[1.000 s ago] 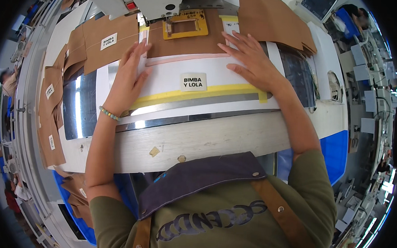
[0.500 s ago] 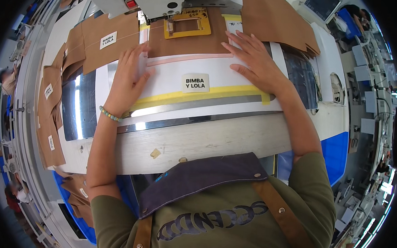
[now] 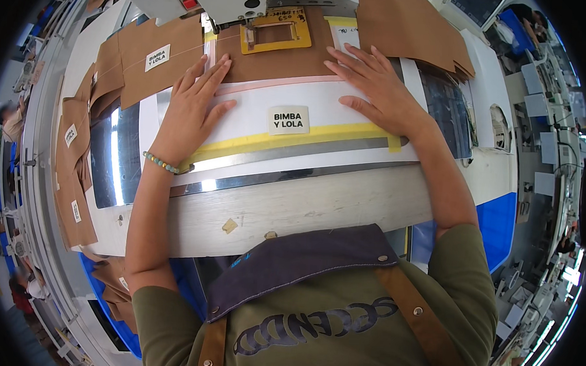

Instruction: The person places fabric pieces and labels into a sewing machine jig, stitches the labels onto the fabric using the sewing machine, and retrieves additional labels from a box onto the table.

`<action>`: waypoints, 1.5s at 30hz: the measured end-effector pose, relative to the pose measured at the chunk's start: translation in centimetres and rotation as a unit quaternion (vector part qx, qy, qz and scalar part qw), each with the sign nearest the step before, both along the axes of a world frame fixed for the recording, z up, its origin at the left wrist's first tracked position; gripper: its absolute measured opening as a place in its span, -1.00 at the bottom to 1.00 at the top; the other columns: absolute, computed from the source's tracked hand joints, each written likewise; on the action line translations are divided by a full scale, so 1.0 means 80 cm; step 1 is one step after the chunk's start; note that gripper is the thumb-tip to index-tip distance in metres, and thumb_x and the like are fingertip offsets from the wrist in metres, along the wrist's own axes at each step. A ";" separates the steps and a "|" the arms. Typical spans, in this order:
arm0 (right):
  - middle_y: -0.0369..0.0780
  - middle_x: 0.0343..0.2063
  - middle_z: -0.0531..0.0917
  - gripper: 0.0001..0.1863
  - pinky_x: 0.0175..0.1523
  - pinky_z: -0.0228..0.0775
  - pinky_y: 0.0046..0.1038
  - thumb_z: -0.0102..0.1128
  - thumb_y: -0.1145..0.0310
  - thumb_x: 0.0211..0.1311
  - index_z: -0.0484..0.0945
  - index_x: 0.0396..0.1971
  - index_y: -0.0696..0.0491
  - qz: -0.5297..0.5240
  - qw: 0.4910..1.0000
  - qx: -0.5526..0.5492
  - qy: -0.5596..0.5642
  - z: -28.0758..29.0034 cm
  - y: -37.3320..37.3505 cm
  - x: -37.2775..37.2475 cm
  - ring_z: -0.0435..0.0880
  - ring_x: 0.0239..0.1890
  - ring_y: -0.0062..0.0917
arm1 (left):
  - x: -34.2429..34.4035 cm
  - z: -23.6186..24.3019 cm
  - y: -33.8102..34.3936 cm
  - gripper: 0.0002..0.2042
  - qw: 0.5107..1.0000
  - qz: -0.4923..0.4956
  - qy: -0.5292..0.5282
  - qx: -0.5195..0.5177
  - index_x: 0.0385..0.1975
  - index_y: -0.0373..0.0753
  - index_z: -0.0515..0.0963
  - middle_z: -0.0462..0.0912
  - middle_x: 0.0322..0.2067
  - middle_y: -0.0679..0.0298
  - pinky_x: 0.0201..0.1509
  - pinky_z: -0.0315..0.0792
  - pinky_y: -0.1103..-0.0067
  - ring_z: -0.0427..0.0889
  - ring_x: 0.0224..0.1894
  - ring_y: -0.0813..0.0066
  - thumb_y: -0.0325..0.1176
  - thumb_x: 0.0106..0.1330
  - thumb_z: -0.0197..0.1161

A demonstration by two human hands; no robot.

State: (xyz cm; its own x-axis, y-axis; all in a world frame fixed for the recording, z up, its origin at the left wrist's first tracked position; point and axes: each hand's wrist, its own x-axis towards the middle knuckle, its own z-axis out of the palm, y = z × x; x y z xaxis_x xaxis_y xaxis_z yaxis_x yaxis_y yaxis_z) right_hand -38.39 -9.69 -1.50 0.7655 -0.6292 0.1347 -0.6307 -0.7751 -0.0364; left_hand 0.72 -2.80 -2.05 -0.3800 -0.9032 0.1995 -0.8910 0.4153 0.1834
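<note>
My left hand [image 3: 194, 116] lies with fingers spread at the left edge of a brown fabric panel [image 3: 272, 65], its palm over a white sheet [image 3: 244, 109]. Opposite it, my right hand [image 3: 378, 95] rests flat, fingertips at the panel's right edge. Neither hand grips anything. A yellow frame [image 3: 307, 36] with a rectangular opening sits on the panel, under the sewing machine head [image 3: 229, 3]. Between my hands, a pale printed label [image 3: 288, 120] lies on the sheet, just above a strip of yellow tape [image 3: 328, 130].
Brown pieces with labels [image 3: 131, 65] are spread at the left, joined by thread. A larger brown stack [image 3: 411, 31] lies at the back right, near a screen [image 3: 477, 8]. Blue bins [image 3: 497, 231] stand below the table's edge. A metal plate [image 3: 114, 162] shows at the left.
The fingers of my left hand have shifted slightly, reaching a little onto the brown panel's edge. The machine head has moved slightly left over the yellow frame. My right hand stays nearly in place.
</note>
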 end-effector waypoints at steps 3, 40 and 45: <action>-0.29 0.65 0.20 -0.30 0.78 -0.34 -0.01 -0.12 -0.19 0.67 0.24 0.63 -0.18 0.001 1.000 -0.007 -0.001 -0.002 -0.002 0.000 0.05 0.69 -0.29 | 0.001 0.001 0.000 -0.34 1.000 -0.001 -0.001 -0.005 0.62 -0.13 0.25 0.29 0.62 0.33 0.74 -0.05 0.19 0.07 0.69 0.10 -0.07 0.59 0.17; -0.27 0.64 0.23 -0.31 0.75 -0.31 0.03 -0.06 -0.15 0.64 0.33 0.59 -0.10 0.023 0.998 0.013 -0.064 -0.003 -0.002 -0.004 0.06 0.69 -0.22 | 0.001 0.011 0.008 -0.38 0.998 -0.038 0.055 0.000 0.55 -0.03 0.39 0.32 0.60 0.41 0.74 0.02 0.17 0.14 0.66 0.15 -0.09 0.52 0.29; -0.32 0.62 0.29 -0.31 0.76 -0.31 0.06 -0.12 -0.23 0.65 0.41 0.54 -0.15 0.041 0.998 -0.002 -0.038 -0.007 -0.005 -0.005 0.06 0.69 -0.26 | 0.002 0.012 0.006 -0.39 0.999 -0.037 -0.011 0.012 0.55 0.00 0.40 0.32 0.60 0.43 0.74 -0.01 0.13 0.13 0.67 0.16 -0.12 0.51 0.30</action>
